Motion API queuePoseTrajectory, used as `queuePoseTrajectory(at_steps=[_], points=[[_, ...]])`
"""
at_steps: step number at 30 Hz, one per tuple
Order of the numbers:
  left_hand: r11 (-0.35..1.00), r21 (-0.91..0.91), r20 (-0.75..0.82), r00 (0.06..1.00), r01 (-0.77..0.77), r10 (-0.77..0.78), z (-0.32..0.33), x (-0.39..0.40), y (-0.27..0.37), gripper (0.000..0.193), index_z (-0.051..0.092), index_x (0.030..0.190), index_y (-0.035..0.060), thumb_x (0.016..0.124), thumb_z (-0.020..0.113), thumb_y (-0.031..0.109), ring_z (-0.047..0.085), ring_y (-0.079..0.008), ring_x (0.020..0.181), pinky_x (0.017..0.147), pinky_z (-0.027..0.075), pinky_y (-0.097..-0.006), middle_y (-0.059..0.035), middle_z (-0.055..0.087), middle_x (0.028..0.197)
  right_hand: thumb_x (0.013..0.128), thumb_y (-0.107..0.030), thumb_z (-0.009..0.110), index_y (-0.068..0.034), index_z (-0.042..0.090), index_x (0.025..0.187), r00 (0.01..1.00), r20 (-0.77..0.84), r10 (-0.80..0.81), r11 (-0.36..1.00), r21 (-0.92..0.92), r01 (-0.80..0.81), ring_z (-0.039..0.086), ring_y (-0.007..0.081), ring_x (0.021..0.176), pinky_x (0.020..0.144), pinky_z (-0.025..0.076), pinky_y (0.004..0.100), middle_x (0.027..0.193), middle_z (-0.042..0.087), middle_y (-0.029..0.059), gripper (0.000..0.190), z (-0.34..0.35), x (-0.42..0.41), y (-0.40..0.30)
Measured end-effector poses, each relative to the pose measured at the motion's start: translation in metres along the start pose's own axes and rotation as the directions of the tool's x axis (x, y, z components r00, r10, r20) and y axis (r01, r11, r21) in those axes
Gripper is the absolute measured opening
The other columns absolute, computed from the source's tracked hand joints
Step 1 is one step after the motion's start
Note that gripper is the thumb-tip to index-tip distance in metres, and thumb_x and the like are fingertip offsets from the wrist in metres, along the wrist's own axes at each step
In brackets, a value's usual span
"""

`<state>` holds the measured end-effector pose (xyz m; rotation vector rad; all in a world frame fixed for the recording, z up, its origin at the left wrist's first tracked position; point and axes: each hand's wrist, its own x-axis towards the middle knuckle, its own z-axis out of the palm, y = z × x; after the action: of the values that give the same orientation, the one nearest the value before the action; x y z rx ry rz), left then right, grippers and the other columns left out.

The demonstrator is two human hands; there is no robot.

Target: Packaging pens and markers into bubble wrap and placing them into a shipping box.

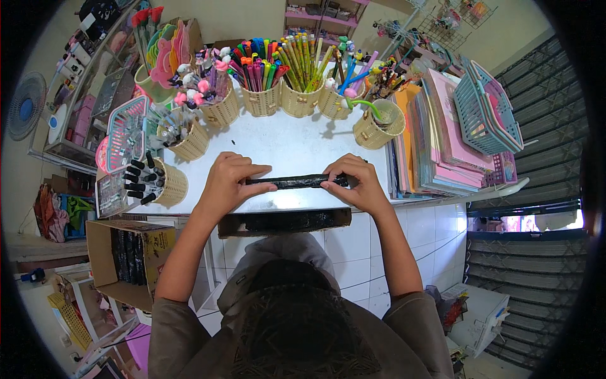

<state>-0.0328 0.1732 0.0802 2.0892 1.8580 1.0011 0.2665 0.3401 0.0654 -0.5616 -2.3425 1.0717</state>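
A long, narrow bundle in glossy black plastic wrap (303,182) lies crosswise near the front edge of the white table (293,142). My left hand (236,179) grips its left end between thumb and fingers. Around the right end, the thumb and fingers of my right hand (352,179) are closed. What the wrap contains is hidden. Just below the table edge, an open cardboard box (227,227) shows more black plastic inside. At the lower left, a larger cardboard box (106,275) holds several similar black bundles.
Woven cream cups of markers (262,102), pencils (300,102) and black-capped pens (174,182) ring the table. A stack of paper and folders (426,142) with a blue plastic basket (480,113) on top stands at right. Another basket (125,130) is at left.
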Motion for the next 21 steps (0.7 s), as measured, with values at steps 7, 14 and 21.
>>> queuePoseTrajectory(at_steps=[7, 14, 21], points=[[0.991, -0.119, 0.213, 0.976, 0.06, -0.033, -0.006, 0.01, 0.013, 0.033, 0.088, 0.115, 0.0116, 0.087, 0.09, 0.03, 0.069, -0.0259, 0.088, 0.081, 0.054, -0.0396, -0.0074, 0.071, 0.095, 0.09, -0.02, 0.09, -0.009, 0.084, 0.112, 0.998, 0.009, 0.062, 0.996, -0.061, -0.061, 0.07, 0.0262, 0.105, 0.097, 0.05, 0.0408, 0.108, 0.08, 0.0058, 0.026, 0.001, -0.008, -0.014], [0.998, -0.056, 0.307, 0.95, -0.037, 0.052, -0.004, 0.007, 0.012, 0.03, 0.082, 0.122, 0.0092, 0.096, 0.082, 0.024, 0.071, -0.033, 0.095, 0.083, 0.058, -0.0449, -0.0115, 0.07, 0.103, 0.089, -0.019, 0.089, -0.011, 0.085, 0.115, 0.997, -0.07, 0.026, 0.98, -0.196, -0.039, 0.065, 0.027, 0.117, 0.104, 0.046, 0.0435, 0.114, 0.078, 0.0041, 0.028, 0.01, -0.016, -0.023], [0.991, -0.127, 0.149, 0.988, 0.048, -0.029, -0.001, 0.002, 0.013, 0.03, 0.078, 0.124, 0.0012, 0.097, 0.082, 0.013, 0.07, -0.031, 0.09, 0.081, 0.057, -0.0411, -0.0137, 0.066, 0.103, 0.084, -0.005, 0.091, -0.004, 0.085, 0.11, 0.818, -0.574, 0.04, 0.984, -0.121, -0.132, 0.072, 0.0287, 0.101, 0.092, 0.054, 0.0382, 0.104, 0.078, 0.0121, 0.026, 0.051, -0.037, -0.051]])
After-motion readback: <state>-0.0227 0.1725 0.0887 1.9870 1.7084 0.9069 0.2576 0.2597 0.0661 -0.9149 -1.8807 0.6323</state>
